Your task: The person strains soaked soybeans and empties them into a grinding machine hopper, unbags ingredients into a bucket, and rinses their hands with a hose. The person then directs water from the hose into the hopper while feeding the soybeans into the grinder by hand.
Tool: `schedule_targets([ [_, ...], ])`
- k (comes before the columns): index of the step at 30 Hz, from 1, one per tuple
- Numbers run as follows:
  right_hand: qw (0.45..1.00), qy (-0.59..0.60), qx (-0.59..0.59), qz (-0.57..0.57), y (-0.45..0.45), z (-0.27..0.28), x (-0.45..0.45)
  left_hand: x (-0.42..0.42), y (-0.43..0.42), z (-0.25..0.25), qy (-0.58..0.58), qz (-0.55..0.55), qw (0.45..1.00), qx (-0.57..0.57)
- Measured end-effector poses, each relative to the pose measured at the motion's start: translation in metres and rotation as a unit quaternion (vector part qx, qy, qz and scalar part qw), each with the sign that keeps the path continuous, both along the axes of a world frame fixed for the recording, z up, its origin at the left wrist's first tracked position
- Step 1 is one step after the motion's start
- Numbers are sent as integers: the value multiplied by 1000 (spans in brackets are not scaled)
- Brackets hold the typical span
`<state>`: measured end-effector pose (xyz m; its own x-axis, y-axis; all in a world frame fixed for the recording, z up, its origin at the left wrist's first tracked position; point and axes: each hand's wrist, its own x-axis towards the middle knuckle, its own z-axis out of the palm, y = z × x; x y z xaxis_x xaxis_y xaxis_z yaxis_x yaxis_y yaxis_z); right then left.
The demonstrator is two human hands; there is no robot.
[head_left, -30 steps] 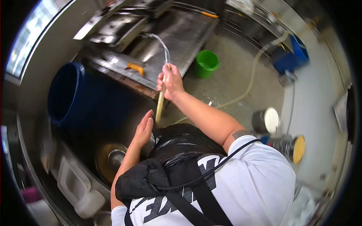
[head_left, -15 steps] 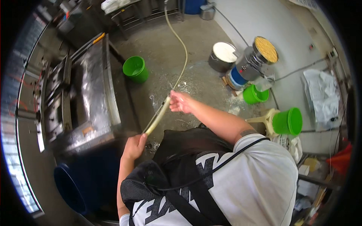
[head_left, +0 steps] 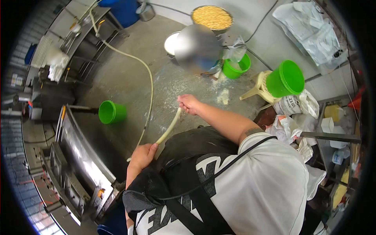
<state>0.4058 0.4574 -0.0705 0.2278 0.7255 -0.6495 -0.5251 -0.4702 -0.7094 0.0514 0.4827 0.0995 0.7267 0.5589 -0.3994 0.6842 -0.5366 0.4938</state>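
Head view: hose (head_left: 171,127) left of stool (head_left: 260,88). Right hand (head_left: 190,104) pinches its tip; left hand (head_left: 141,156) grips farther down. Weak right hold could let tip swing, wetting powder (head_left: 223,96) beside stool.

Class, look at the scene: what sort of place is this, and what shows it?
Probably a small food-processing workshop: a round metal pan heaped with yellow grains or beans, a long steel worktable, and a pale flexible hose that trails across the grey floor.

Bright green bucket (head_left: 112,112), cream-coloured hose (head_left: 150,84)
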Motion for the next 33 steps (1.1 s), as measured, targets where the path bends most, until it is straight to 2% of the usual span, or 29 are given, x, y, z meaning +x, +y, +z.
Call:
schedule_targets([
  [4, 996, -15, 5, -83, -23, 70, 22, 58, 24, -3, -18, -11, 1000, 2],
  [6, 984, 75, 56, -151, -30, 95, 28, 84, 35, -8, -75, -15, 997, 6],
  [7, 984, 72, 55, -156, -30, 99, 36, 100, 40, -9, -78, -21, 997, 4],
  [9, 953, 159, 188, -175, -31, 107, 55, 135, 49, -11, -70, -38, 997, -15],
  [14, 943, 64, 220, -239, -24, 155, 86, 191, 82, 20, -98, -97, 988, -75],
  [16, 932, 31, 245, -266, -18, 157, 121, 233, 97, 20, -90, -121, 984, -95],
  [20, 909, -2, 201, -364, 23, 144, 180, 317, 144, -10, -122, -193, 967, -109],
  [26, 895, -19, 105, -432, 84, 62, 288, 433, 215, -34, -68, -290, 938, -177],
  [29, 871, -2, 75, -485, 94, 58, 302, 466, 239, -43, -63, -314, 928, -192],
  [33, 851, -7, 75, -520, 75, 76, 285, 469, 240, -52, -58, -337, 915, -215],
])
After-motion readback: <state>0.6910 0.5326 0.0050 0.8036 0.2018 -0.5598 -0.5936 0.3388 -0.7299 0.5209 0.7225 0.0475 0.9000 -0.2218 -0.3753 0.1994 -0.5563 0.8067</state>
